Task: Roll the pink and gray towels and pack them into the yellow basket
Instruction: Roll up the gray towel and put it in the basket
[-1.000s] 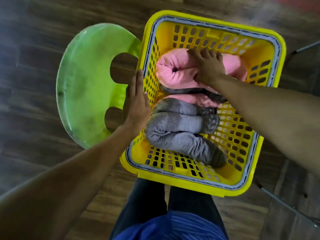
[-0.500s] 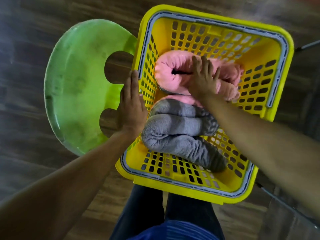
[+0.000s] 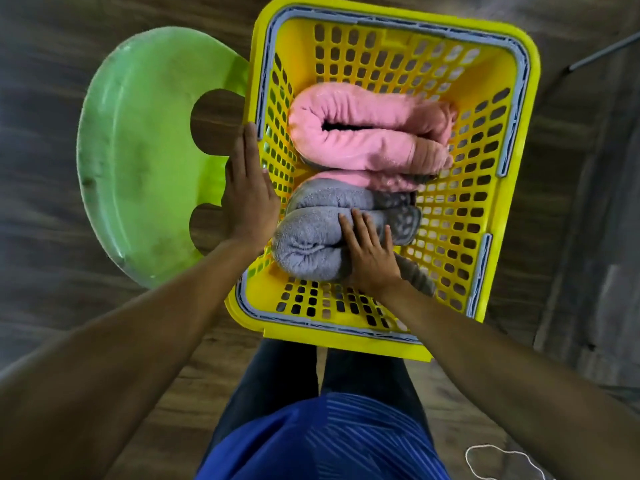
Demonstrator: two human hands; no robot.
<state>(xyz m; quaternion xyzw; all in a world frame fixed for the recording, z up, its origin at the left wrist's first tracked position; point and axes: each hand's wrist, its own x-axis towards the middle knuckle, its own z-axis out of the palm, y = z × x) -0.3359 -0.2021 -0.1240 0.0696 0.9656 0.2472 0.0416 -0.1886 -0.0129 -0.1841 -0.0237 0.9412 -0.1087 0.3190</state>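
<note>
The yellow basket [image 3: 349,332] stands in front of my legs on the wooden floor. Inside it lie rolled towels: a pink roll [image 3: 367,133] on top toward the far side, and gray rolls [image 3: 308,244] on the near side. My right hand [image 3: 372,252] lies flat with spread fingers on the near gray roll, pressing down on it. My left hand [image 3: 247,199] rests flat with straight fingers against the outside of the basket's left wall. A second pink towel shows as a strip between the pink and gray rolls.
A green plastic stool seat [image 3: 138,150] with cut-outs sits touching the basket's left side. A thin metal leg [image 3: 602,51] shows at the upper right and a white cord [image 3: 498,462] lies on the floor at the lower right.
My right hand left the pink roll and came down onto the near gray roll. The left hand stayed on the basket's left wall. The camera view shifted closer to the basket.
</note>
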